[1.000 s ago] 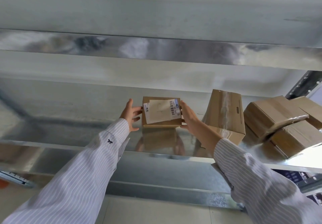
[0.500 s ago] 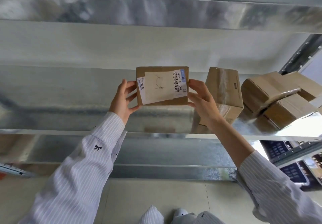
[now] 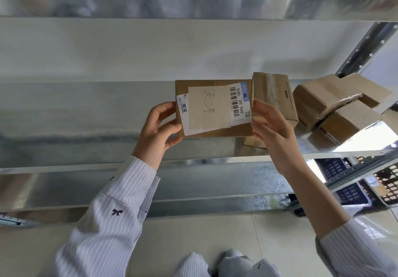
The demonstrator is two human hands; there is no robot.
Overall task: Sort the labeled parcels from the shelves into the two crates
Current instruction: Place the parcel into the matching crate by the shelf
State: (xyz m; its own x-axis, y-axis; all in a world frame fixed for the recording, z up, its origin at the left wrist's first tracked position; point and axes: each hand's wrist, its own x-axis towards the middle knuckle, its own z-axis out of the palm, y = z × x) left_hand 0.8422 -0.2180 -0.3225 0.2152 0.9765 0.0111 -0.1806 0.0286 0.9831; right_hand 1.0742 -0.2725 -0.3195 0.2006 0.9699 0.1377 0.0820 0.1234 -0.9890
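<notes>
Having lifted the parcel (image 3: 214,108) off the shelf (image 3: 86,123) within the last 1 second, you hold it mid-frame, label (image 3: 204,113) facing you. Left hand (image 3: 158,131) and right hand (image 3: 274,130) clamp fingers (image 3: 170,128) on its 2 ends, so reading comes next.

We log a shiny metal shelf (image 3: 86,126) spanning mid-frame. Right of centre, one taped cardboard box (image 3: 273,95) stands on edge on it. Toward the right edge, several cardboard boxes (image 3: 318,100) lie piled and tilted.
</notes>
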